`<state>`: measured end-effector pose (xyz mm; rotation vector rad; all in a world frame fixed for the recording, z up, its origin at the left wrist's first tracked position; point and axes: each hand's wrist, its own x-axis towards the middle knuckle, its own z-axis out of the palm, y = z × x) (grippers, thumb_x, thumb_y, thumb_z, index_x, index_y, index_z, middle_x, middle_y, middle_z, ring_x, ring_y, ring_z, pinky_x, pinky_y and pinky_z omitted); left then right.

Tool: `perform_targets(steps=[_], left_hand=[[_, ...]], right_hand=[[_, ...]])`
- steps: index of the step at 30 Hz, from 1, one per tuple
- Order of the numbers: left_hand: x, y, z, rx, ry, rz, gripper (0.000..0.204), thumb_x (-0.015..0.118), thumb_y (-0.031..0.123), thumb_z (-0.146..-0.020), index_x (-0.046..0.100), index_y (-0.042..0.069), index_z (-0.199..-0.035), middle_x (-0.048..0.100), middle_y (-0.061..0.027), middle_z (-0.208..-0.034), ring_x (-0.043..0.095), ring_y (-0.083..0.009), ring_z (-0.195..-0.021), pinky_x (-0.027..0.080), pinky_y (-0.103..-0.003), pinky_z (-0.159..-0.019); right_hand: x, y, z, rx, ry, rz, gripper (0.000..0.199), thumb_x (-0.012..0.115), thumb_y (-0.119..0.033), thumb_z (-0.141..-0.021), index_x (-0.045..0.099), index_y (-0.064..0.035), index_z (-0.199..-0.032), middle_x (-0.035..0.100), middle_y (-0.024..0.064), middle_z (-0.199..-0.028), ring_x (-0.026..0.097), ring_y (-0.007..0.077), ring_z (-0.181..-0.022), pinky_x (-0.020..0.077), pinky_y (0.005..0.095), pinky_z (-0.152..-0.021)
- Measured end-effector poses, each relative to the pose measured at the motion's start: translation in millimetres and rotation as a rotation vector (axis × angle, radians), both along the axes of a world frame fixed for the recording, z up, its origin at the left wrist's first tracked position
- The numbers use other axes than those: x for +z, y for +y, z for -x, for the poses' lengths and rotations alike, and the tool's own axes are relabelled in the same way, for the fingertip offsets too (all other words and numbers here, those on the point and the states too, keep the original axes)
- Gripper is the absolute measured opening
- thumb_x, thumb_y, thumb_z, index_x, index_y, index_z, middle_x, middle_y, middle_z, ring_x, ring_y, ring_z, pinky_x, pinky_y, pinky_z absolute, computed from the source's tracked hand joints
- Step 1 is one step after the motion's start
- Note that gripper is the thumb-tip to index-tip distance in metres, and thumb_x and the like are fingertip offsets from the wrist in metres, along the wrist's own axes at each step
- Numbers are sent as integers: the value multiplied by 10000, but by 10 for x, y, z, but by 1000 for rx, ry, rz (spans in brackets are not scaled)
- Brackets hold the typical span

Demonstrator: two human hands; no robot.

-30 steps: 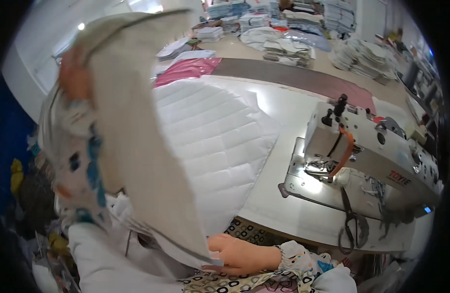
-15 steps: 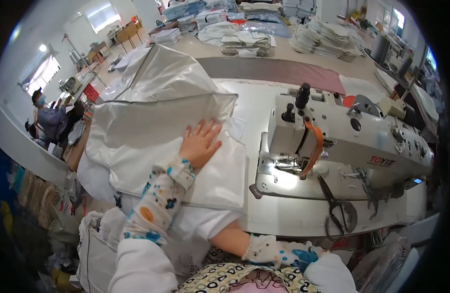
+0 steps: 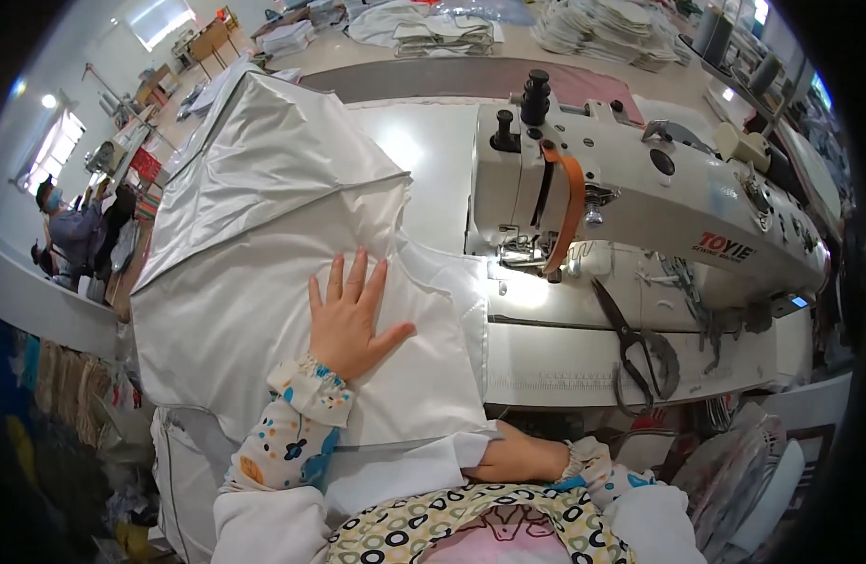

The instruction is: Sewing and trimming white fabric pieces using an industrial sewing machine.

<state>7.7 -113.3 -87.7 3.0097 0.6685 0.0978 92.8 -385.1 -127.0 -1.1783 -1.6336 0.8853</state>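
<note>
My left hand [image 3: 348, 324] lies flat with fingers spread on a large piece of shiny white fabric [image 3: 236, 329]. Creases and a dark-edged seam run across the fabric's far part. My right hand [image 3: 518, 456] is at the near edge of the work, by a folded-over flap of matte white cloth [image 3: 405, 475]. Its fingers are hidden beneath that flap, so whether they grip it does not show. Right of the fabric stands a white sewing machine [image 3: 630, 179] with an orange strap and a lit needle area. The fabric's right edge lies close to the needle plate.
Black scissors [image 3: 630, 352] lie on the table's front edge below the machine. A grey and pink cloth strip [image 3: 405, 80] crosses the table behind. Stacks of white cloth [image 3: 602, 33] sit farther back. At far left, another person [image 3: 76, 230] sits at a machine.
My left hand and the shiny fabric have come nearer to me, and the far fold is spread flatter. My right hand has shifted right. The whole view has tilted lower.
</note>
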Motion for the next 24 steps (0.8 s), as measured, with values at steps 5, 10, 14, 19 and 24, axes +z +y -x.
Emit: perform_targets(steps=[5, 10, 14, 19, 24], left_hand=[[57, -46, 41, 7, 6, -13, 948, 573, 694, -853, 320, 119, -1562, 224, -171, -1639, 149, -437, -1508, 84, -657, -1167], [31, -22, -147, -100, -26, -42, 942, 572, 679, -867, 312, 99, -1562, 215, -192, -1636, 154, -404, -1516, 85, -610, -1194], [13, 184, -372, -207, -7, -21, 875, 528, 654, -908, 320, 106, -1557, 247, -185, -1624, 169, -365, -1520, 86, -576, -1212], [71, 297, -629, -224, -89, 13, 724, 558, 483, -954, 356, 105, -1537, 267, -155, -1623, 196, -329, -1519, 103, -573, -1213], [167, 168, -1093, -522, -116, 33, 393, 654, 271, -892, 596, 135, -1256, 630, -94, -1245, 546, -251, -1243, 280, -471, -1131]], right_hand=[[407, -84, -383, 186, -145, 357, 303, 598, -154, -899, 582, 2, -1158, 638, 210, -960, 628, 392, -904, 511, 412, -829], [782, 112, -655, -364, 43, 406, 209, 508, -141, -1009, 595, 7, -1127, 659, 146, -814, 661, 258, -718, 507, 386, -671], [526, 664, -555, -795, -246, 52, 354, 504, -124, -990, 490, 7, -1318, 677, 198, -817, 685, 365, -736, 542, 424, -695], [252, 930, -427, -918, -478, 249, 456, 512, -90, -914, 478, -11, -1361, 688, 227, -882, 681, 418, -794, 544, 493, -715], [302, 906, -401, -974, -459, 305, 457, 529, -97, -880, 516, -6, -1328, 693, 217, -910, 685, 412, -782, 545, 494, -703]])
